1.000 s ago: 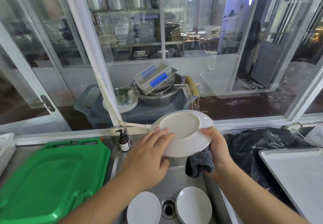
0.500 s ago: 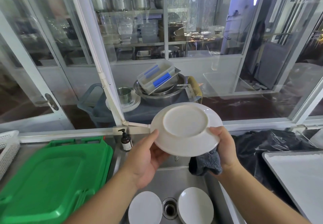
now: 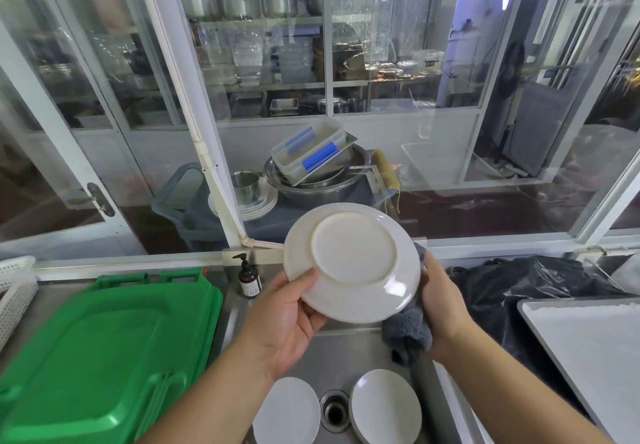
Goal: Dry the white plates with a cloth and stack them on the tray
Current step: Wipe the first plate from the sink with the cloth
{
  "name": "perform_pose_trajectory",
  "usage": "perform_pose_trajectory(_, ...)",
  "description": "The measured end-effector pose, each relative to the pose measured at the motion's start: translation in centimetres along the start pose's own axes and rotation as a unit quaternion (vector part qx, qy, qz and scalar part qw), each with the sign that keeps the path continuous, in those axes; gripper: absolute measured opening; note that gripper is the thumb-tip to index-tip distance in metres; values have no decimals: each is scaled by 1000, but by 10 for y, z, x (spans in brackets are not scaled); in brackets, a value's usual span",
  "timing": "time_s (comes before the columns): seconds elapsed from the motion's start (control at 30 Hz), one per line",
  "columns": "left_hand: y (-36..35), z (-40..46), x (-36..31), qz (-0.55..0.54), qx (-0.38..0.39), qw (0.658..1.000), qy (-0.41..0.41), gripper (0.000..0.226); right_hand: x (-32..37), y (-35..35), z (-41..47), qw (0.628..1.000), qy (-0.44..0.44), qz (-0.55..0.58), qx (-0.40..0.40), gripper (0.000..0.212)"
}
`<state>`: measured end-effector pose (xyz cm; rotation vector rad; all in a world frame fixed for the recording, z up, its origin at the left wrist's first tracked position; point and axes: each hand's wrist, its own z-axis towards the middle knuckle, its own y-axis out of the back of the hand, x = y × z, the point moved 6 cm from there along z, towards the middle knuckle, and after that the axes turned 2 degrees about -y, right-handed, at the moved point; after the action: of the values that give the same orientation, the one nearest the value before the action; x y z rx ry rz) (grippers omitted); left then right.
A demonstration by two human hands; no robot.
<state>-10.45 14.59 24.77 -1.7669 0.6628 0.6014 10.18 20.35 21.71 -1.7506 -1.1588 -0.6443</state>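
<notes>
white plate (image 3: 353, 260) between both, left hand (image 3: 287, 319) gripping rim, right hand (image 3: 441, 305) clutching cloth (image 3: 407, 334)

- 3 white plates: 1 held plate (image 3: 351, 262), 2 sink plates (image 3: 286, 409) (image 3: 386, 405)
- 1 grey cloth (image 3: 407, 334)
- 2 hands (image 3: 284, 315) (image 3: 443, 308)
- 1 soap bottle (image 3: 249, 277)
- 1 white tray (image 3: 595, 346)

Both forearms reached forward. The left hand (image 3: 284, 319) pinched the plate (image 3: 351, 262) rim, thumb on top; the right hand (image 3: 441, 308) gripped a cloth (image 3: 407, 334).
</notes>
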Motion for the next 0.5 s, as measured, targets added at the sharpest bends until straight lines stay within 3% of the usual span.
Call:
perform_pose_trajectory(0.1,3,-2,-10,48,9,999,-23,25,20,18,7,987,11,-114,-116,46)
perform_pose_trajectory(0.23,2,-7,-19,91,19,995,-44,36,65,10,12,932,140,-323,-92,20)
perform_pose_trajectory(0.37,0,-12,-24,184,38,980,-68,33,105,-6,0,852,267,-439,-96,20)
perform_pose_trajectory(0.5,-2,-17,-17,286,52,954,-71,24,105,-40,-17,769,350,-533,-45,25)
